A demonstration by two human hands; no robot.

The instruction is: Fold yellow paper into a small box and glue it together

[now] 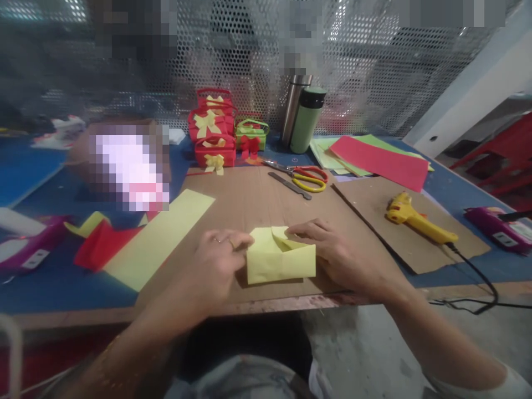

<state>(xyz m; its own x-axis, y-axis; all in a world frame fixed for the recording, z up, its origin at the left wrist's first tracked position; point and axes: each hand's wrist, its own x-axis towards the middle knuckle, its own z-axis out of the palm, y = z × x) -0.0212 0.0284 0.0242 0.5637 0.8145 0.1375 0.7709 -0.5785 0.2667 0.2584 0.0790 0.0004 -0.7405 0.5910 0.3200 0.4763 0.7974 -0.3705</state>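
A folded yellow paper box [280,265] stands near the front edge of the cardboard sheet, its front wall facing me and a flap leaning inward at the top. My left hand [222,257] grips its left end, with fingers closed at the upper corner. At the right end, my right hand [332,252] is closed on the box's back wall and side. Part of the box's inside is hidden by the front wall. To the left lies a yellow paper strip [164,238], beside red paper [103,244].
Red and yellow scissors [310,178] and a grey blade [290,185] lie behind the box. A yellow glue gun [419,220] rests on cardboard at right, its cord trailing. Small red paper bags [214,151], a green bottle [307,122] and coloured sheets [382,160] stand or lie at the back.
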